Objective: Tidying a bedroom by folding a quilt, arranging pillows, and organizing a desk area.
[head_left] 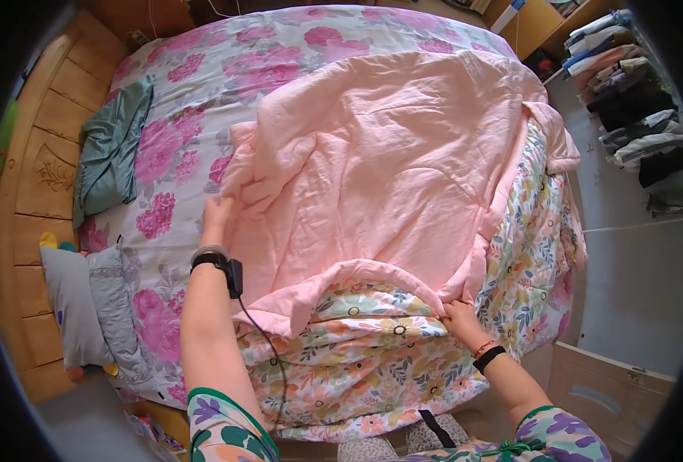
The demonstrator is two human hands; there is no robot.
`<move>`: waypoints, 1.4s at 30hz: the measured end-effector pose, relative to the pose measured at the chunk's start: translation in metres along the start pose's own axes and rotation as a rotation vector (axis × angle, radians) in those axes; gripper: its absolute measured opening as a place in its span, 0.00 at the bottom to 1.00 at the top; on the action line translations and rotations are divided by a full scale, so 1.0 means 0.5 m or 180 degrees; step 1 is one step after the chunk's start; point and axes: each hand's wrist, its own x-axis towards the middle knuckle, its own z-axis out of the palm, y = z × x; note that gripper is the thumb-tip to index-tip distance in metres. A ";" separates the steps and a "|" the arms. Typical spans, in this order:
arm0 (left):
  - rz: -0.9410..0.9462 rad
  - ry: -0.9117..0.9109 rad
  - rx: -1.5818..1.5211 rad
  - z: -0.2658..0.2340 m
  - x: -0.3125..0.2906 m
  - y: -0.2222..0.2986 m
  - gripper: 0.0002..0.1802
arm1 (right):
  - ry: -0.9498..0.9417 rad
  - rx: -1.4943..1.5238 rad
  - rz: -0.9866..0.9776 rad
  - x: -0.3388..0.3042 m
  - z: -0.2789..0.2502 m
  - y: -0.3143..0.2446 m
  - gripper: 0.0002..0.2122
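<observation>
one pink quilt [388,169] lies spread over the bed [203,85], its floral underside turned up along the near edge. the left hand [217,212] rests on the quilt's left edge, fingers closed over a fold of it. the right hand [458,314] pinches the near edge where pink meets floral, fingers clamped on the cloth. one green cloth [110,154] and one grey pillow [76,300] lie at the bed's left side.

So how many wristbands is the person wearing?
3. A black band with a small box and cord is on the left wrist. On the right wrist sit a thin red string and a black band. None seem hidden.
</observation>
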 end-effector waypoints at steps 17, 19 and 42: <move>-0.0292 -0.0504 -0.1689 0.297 -0.319 0.006 0.26 | -0.0030 0.0219 0.0465 -0.002 0.022 0.018 0.06; -0.0010 -0.0721 -0.1678 0.309 -0.293 -0.006 0.26 | 0.0094 0.0287 0.0358 0.004 0.026 0.005 0.06; 0.1331 -0.1020 0.0935 0.138 -0.311 -0.162 0.41 | 0.0346 0.0375 -0.1096 0.092 -0.228 -0.106 0.09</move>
